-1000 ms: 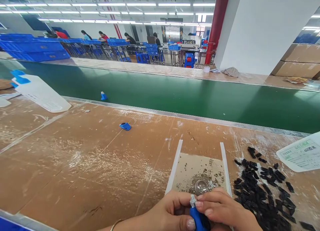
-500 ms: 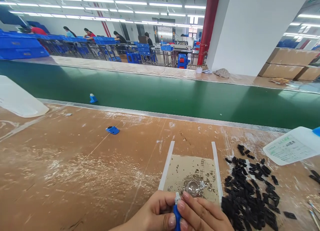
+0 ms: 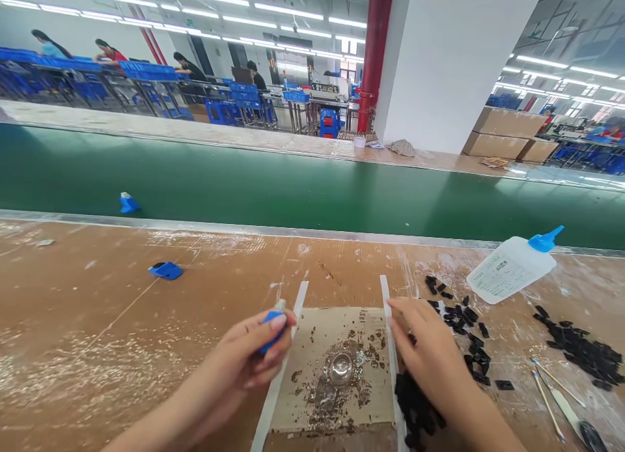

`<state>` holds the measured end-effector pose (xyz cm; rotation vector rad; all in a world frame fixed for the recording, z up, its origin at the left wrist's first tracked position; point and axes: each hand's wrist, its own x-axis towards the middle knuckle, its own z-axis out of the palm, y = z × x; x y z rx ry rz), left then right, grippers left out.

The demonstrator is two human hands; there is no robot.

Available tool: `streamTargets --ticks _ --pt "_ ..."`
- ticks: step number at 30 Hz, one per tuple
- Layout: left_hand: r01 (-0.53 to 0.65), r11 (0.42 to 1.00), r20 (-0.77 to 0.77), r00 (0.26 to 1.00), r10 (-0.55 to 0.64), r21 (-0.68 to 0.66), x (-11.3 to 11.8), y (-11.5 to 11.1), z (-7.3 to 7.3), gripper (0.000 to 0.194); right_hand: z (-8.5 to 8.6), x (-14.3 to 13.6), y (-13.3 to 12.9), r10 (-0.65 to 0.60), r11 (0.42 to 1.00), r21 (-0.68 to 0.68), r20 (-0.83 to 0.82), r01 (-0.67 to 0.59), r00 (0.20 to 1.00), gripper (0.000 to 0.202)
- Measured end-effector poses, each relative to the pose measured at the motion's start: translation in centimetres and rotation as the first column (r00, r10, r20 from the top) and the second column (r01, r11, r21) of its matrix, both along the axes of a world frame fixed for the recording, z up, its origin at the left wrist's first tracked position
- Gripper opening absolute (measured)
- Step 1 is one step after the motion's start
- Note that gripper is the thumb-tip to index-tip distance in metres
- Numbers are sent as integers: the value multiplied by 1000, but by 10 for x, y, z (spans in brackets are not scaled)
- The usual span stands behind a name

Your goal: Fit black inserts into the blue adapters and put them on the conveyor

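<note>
Pinched in my left hand (image 3: 263, 344) is a small blue part (image 3: 272, 331) with a whitish tip pointing up. My right hand (image 3: 422, 335) is off the part, fingers stretched and slightly apart, over the left edge of a pile of small black pieces (image 3: 415, 406). Between the hands lies a beige sheet (image 3: 312, 328) spotted with wet marks, with a small clear round dish (image 3: 340, 370) on it. White tape strips (image 3: 385, 296) run along both sides of the sheet. Whether anything small lies under my right fingertips is hidden.
A blue piece (image 3: 166, 270) lies on the brown table; another blue part (image 3: 129, 202) sits on the green belt (image 3: 244, 191). At right are a white bottle with blue nozzle (image 3: 512, 269), more black pieces (image 3: 581, 348) and cotton swabs (image 3: 547, 403). People sit far behind.
My hands have separated: the left moved left and up with the blue part, the right let go and moved right to the black pieces. The view has turned right.
</note>
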<state>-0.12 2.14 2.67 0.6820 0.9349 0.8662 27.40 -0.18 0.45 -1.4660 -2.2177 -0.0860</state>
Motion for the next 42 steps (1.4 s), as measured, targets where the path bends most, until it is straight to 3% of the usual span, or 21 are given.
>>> streamTargets --ticks 4,6,7,9,11,12,14,16,19,23,29,35,38,42 --pt "-209 964 -224 944 243 165 -31 45 2 55 -6 24 10 -65 991 -105 199 87 978 24" --pt "-282 896 -384 828 408 343 -51 63 -2 47 -12 27 10 -71 985 -128 283 112 956 27" --pt "-263 859 -505 719 478 439 -61 70 -5 40 -15 27 10 -75 983 -134 321 124 944 28" --pt "-76 831 -751 388 534 551 -81 79 -12 27 -20 28 9 -84 980 -138 381 147 921 32" --pt "182 835 -852 32 523 520 -98 85 -18 21 -23 30 10 -87 977 -143 417 160 905 35" --pt "287 826 -842 -101 530 485 -105 86 -21 22 -24 31 10 -85 976 -147 426 162 901 36" --pt "406 787 -759 -274 590 465 -115 87 -26 26 -25 34 10 -80 974 -157 431 162 899 36" --pt "421 777 -697 -365 618 468 -121 86 -29 31 -25 36 11 -73 974 -166 420 155 905 34" --pt "345 835 -747 -384 542 429 -126 84 -29 40 -25 38 13 -68 974 -176 377 143 924 30" --pt "258 880 -830 -306 466 399 -131 85 -24 51 -22 36 15 -32 968 -231 288 102 957 25" --pt "294 897 -871 -273 409 329 -148 95 -23 55 -12 22 13 107 933 -356 136 -52 985 24" --pt "331 890 -866 -285 411 313 -152 97 -23 52 -11 9 11 241 918 -309 -59 -247 969 22" --pt "373 867 -848 -285 446 330 -141 94 -25 54 -18 8 12 318 925 -212 -18 -314 948 21" --pt "520 788 -852 -196 486 330 -121 92 -31 41 -25 9 15 330 931 -177 32 -320 943 21"
